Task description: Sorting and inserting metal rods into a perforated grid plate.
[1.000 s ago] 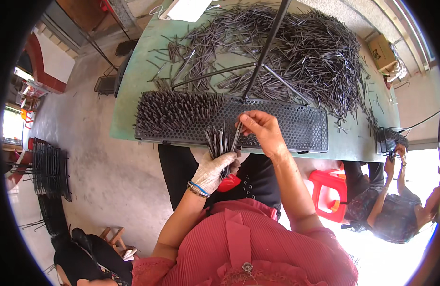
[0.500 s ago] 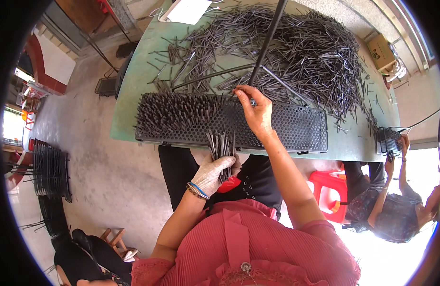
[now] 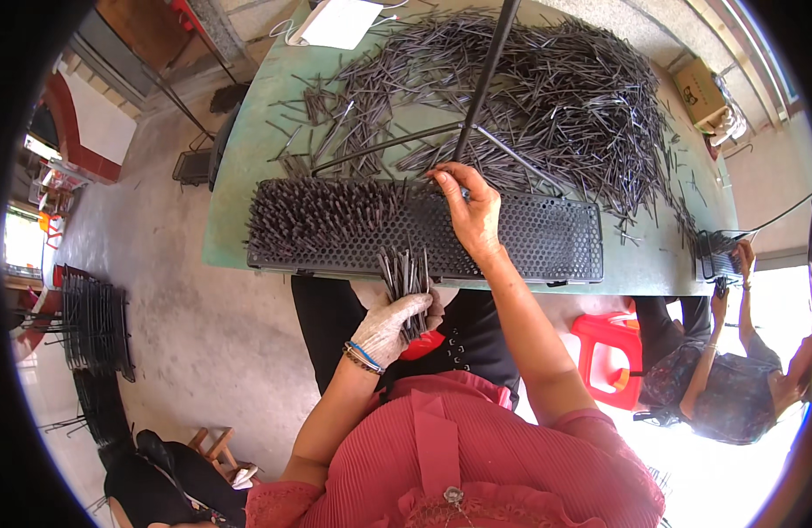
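My left hand (image 3: 387,324), in a whitish glove, is closed around an upright bundle of thin dark strips (image 3: 404,275) just off the table's near edge. My bare right hand (image 3: 473,211) hovers over the long black perforated panel (image 3: 538,231), thumb and fingertips pinched together near its far edge. Whatever the pinch holds is too small or hidden to make out. Many dark strips (image 3: 322,214) stand upright in the left part of the panel, while bare holes show across its right part. A black rod frame (image 3: 483,92) rises behind my right hand.
A large heap of loose strips (image 3: 591,106) covers the far part of the green table (image 3: 234,198). A white object with a cable (image 3: 336,22) lies at the back. To the right, another person (image 3: 731,387) works at the table near a red stool (image 3: 607,359). Black racks (image 3: 94,317) stand at left.
The view has shifted slightly. My right hand keeps its pinch near the panel's far edge, and my left hand with its bundle stays almost in place.
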`<state>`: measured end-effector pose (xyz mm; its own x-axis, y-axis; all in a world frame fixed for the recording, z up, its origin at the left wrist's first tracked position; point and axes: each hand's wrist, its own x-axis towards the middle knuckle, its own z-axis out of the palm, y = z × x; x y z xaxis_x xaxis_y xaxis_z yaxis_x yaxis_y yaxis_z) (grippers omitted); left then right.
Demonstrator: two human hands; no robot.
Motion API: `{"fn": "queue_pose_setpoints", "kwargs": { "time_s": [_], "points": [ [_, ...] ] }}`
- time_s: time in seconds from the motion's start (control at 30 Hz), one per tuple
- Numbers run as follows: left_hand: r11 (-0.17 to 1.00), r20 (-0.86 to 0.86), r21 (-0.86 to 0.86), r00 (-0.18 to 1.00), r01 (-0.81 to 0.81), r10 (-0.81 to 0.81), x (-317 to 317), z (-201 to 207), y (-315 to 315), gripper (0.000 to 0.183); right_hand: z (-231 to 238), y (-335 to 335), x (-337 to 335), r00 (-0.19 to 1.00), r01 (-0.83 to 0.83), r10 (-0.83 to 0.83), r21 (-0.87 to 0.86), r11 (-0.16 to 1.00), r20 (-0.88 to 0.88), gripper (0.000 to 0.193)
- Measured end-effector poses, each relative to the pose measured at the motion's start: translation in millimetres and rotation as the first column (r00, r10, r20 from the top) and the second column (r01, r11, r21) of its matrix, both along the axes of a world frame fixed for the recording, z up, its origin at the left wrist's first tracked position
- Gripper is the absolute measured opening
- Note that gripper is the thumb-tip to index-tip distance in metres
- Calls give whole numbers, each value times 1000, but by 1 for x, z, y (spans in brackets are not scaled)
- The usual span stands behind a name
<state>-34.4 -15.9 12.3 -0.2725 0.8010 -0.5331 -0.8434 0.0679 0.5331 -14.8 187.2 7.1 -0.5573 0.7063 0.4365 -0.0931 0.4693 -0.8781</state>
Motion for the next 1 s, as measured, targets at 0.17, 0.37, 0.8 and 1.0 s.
{"fn": "queue_pose_setpoints", "kwargs": {
  "time_s": [0.17,0.37,0.8,1.0],
  "points": [
    [999,12,-41,1000,11,-11,-1,5,1,26,0,-2,0,1000,-4,2,112,994,17,13],
    [998,-30,-59,999,32,-34,-2,0,0,25,-3,-4,0,1000,31,-31,59,998,0,12],
    [999,-12,-17,999,31,-32,-2,-1,1,26,-6,0,-1,1000,22,-22,25,999,-4,14],
    [999,-58,-21,997,49,-50,-3,0,1,22,-8,1,-1,1000,26,-25,48,999,-17,14]
  ]
}}
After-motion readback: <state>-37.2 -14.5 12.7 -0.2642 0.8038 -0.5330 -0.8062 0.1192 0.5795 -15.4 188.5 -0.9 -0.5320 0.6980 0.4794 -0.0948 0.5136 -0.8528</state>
